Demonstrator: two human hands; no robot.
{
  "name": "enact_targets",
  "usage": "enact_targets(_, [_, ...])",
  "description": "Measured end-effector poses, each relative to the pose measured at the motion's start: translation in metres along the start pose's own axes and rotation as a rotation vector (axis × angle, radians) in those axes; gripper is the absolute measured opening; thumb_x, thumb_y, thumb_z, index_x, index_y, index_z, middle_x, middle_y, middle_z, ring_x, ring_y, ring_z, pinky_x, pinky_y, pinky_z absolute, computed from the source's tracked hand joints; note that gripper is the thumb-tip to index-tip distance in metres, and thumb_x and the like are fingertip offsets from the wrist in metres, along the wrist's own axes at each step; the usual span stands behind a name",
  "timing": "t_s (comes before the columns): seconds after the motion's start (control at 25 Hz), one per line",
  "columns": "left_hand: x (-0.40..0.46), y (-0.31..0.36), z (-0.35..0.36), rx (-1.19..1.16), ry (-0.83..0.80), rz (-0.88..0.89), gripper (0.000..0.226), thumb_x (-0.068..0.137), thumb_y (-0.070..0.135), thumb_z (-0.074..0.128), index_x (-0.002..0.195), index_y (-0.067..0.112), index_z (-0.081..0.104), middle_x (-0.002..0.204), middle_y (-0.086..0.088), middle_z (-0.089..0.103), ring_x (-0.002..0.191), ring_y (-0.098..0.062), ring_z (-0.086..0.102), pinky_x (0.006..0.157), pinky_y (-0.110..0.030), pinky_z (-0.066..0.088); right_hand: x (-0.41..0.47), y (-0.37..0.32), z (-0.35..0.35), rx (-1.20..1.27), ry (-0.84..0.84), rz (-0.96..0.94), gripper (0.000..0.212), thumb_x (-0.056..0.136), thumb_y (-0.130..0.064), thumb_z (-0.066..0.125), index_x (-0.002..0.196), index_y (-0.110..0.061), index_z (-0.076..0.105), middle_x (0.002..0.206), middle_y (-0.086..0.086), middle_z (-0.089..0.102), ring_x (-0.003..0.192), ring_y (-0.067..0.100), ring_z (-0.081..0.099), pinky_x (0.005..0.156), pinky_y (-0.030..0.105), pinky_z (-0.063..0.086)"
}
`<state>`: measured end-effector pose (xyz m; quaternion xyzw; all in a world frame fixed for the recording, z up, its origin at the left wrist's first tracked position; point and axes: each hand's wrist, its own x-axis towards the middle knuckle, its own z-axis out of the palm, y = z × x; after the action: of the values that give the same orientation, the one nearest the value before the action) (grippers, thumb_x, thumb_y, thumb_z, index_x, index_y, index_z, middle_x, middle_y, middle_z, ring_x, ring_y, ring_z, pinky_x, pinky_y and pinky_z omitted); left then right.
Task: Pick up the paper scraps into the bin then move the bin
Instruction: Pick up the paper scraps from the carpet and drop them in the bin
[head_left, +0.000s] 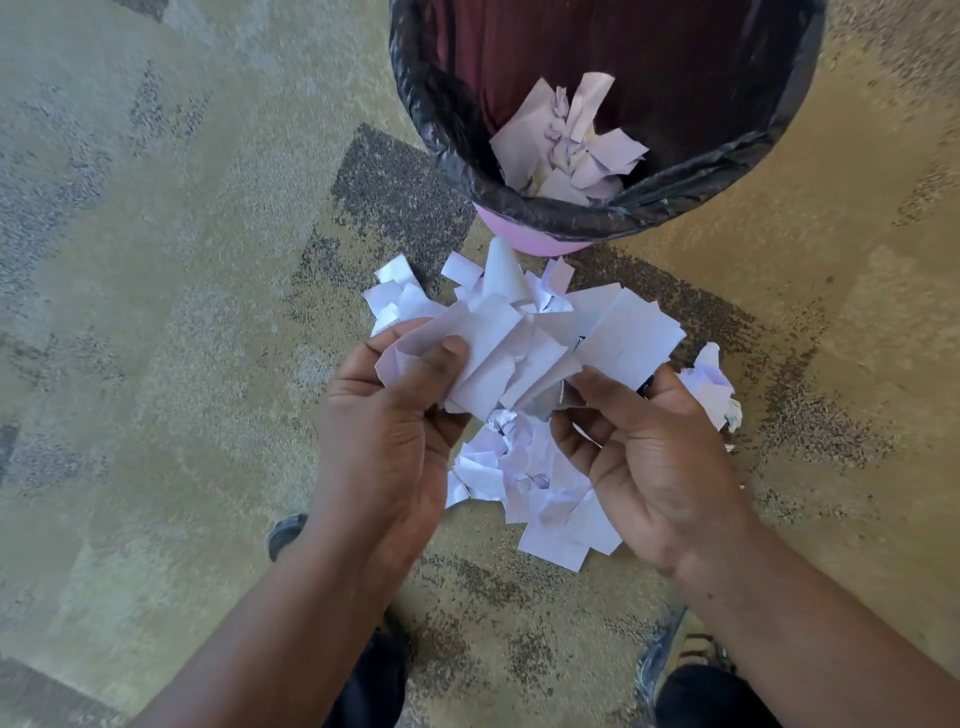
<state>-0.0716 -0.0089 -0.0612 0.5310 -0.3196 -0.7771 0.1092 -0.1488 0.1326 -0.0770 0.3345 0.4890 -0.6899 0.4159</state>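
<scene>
**Gathering a handful of scraps beside the bin**

Holding a bundle of paper scraps (519, 358) between both hands, the person crouches over the carpet (156, 312) with the bin (519, 244) just beyond, on the far side of the pile. The left hand (384, 431) has its thumb pressed over the left end of the bundle, fingers curled underneath. The right hand (649, 467) pinches the right end, thumb on top and fingers folded below. Both palms face up, wrists angled inward, forearms reaching from the near edge.

More loose scraps (545, 499) lie on the carpet directly beneath the hands, and a few further ones sit between the hands and the bin. A crumpled piece (717, 384) rests just right of the right hand. Some paper already lies inside the bin, which is lined with a black bag (441, 130).

These scraps look very light and limp, torn into uneven pieces that slide over each other, so I'd judge a loose grip would shed bits on the way. Cupping from below and squeezing the two ends together seems the safest hold. The bin itself looks light; its rim under the bag would be the obvious place to grasp when moving it.
</scene>
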Motion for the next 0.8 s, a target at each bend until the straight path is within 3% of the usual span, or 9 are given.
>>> enact_targets(0.2, [-0.004,0.028,0.043,-0.027,-0.103,0.128,0.022,0.091,-0.008,0.063,0.108,0.006,0.064,0.102,-0.015,0.073,0.096,-0.028,0.071,0.084,-0.037,0.059,-0.022,-0.035,0.046,0.139,-0.153,-0.055,0.027,0.073,-0.001,0.069,0.092,-0.02,0.071,0.085,0.004,0.073,0.069,0.014,0.065,0.071,0.028,0.059])
enact_targets(0.36, [0.013,0.051,0.088,-0.001,-0.131,0.249,0.02,0.093,-0.012,0.059,0.11,-0.002,0.063,0.101,-0.021,0.07,0.087,-0.029,0.067,0.076,-0.039,0.057,-0.007,-0.075,0.071,0.198,-0.166,-0.196,0.028,0.088,0.008,0.061,0.105,-0.014,0.066,0.09,0.008,0.073,0.069,0.017,0.068,0.071,0.029,0.06])
enact_targets(0.52, [0.052,0.064,0.124,0.044,-0.076,0.199,0.028,0.091,-0.013,0.061,0.119,-0.011,0.061,0.102,-0.029,0.072,0.078,-0.028,0.068,0.07,-0.036,0.059,0.033,-0.107,0.09,0.244,-0.085,-0.19,0.032,0.093,0.011,0.056,0.123,0.003,0.061,0.094,0.018,0.071,0.068,0.023,0.069,0.064,0.028,0.059])
enact_targets(0.64, [0.07,0.07,0.137,0.146,-0.124,0.086,0.01,0.089,-0.012,0.062,0.094,-0.004,0.066,0.08,-0.016,0.069,0.066,-0.022,0.064,0.065,-0.028,0.057,0.052,-0.122,0.097,0.181,-0.063,-0.13,0.015,0.091,0.011,0.053,0.101,0.01,0.065,0.09,0.02,0.069,0.076,0.025,0.066,0.065,0.027,0.061])
enact_targets(0.8, [0.085,0.078,0.143,0.255,-0.093,0.056,0.011,0.086,-0.012,0.062,0.089,-0.001,0.063,0.067,-0.011,0.06,0.083,-0.026,0.055,0.074,-0.032,0.048,0.062,-0.133,0.099,0.095,-0.058,-0.162,0.025,0.091,0.007,0.052,0.069,0.005,0.063,0.079,0.02,0.069,0.079,0.027,0.069,0.09,0.035,0.06])
